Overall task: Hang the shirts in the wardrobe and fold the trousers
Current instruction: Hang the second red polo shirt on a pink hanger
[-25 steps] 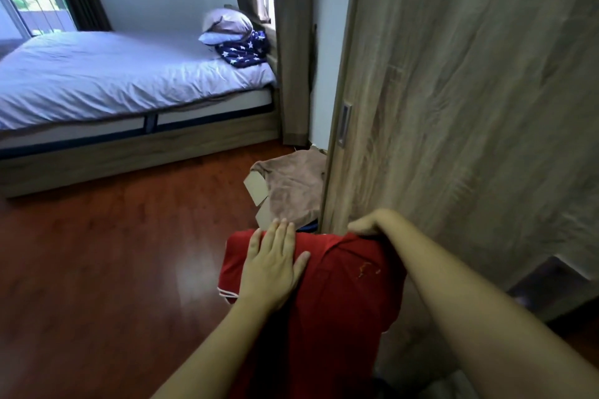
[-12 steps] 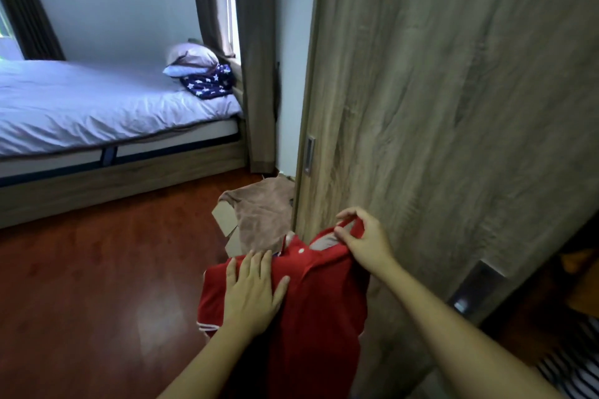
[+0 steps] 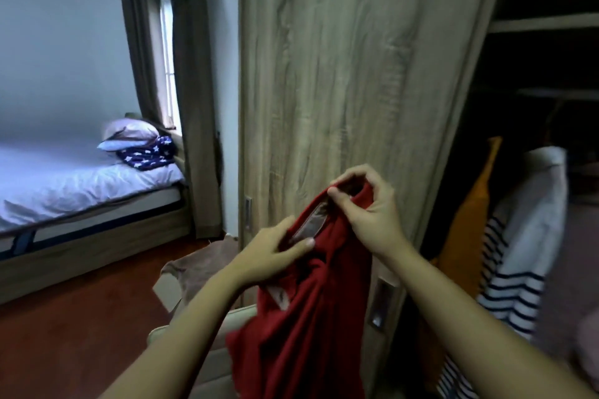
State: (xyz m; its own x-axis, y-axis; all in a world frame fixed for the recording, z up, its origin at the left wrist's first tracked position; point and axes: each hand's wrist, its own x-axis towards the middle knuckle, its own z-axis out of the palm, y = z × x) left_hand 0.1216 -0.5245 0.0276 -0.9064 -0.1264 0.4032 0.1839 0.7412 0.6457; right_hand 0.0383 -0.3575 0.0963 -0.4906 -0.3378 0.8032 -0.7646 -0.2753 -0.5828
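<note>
The red polo shirt hangs in the air before the wardrobe's sliding door, long axis vertical, collar uppermost. The right hand pinches the collar top closed between thumb and fingers; the left hand, lower and to the left, grips the collar's near edge. The open wardrobe bay lies to the right, nearer the right hand, holding a striped garment and an orange garment. No hanger is discernible.

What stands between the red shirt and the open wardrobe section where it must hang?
Nothing visible blocks it. Both hands, left hand and right hand, hold the red shirt before the wardrobe door; the open section with the striped shirt lies just right.
</note>
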